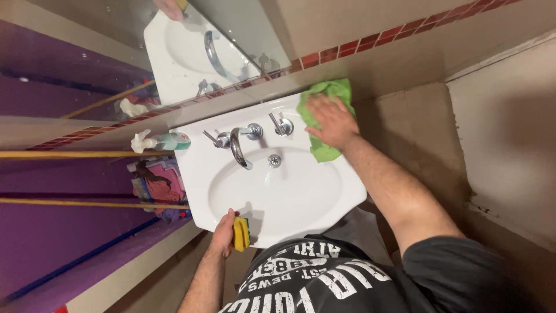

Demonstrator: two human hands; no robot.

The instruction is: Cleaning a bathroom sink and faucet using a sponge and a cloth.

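Note:
A white washbasin (301,203) is fixed to a beige tiled wall, with a chrome tap (238,148) between two chrome handles (282,125). My right hand (330,120) lies flat on a green cloth (335,90) at the basin's back right corner, beside the right handle. At the basin's near rim, my left hand (222,233) grips a yellow sponge (241,233) with a dark scouring side. My dark printed shirt fills the bottom of the view.
A spray bottle (163,141) with a white trigger lies on the ledge left of the basin. Coloured items (159,185) sit below it. A mirror (191,49) above reflects the basin. Two wooden poles (69,155) cross a purple surface on the left.

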